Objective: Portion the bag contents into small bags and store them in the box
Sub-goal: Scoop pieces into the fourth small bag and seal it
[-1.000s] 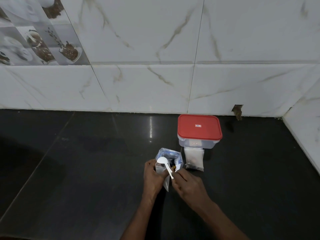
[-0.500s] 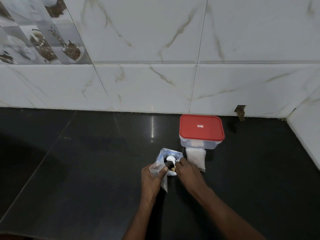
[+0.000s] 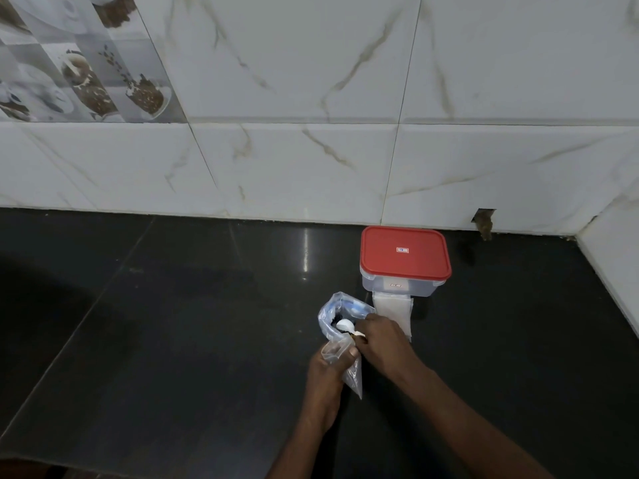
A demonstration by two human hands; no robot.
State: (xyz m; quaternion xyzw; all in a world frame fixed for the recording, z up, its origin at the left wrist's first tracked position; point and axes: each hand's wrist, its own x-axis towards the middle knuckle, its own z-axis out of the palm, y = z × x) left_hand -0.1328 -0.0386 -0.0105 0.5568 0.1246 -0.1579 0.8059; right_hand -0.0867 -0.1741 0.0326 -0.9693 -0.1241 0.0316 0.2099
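The bag (image 3: 340,311) stands open beside the box (image 3: 404,252) at the back edge of the bench (image 3: 173,340). In its mouth the right hand (image 3: 383,344) pinches a spoon (image 3: 345,326); the left hand (image 3: 326,373) grips a small bag (image 3: 347,366).

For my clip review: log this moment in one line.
step: scoop | left hand: holds small bag | right hand: holds white spoon at large bag mouth | box: red lid on | spare bags: in front of box
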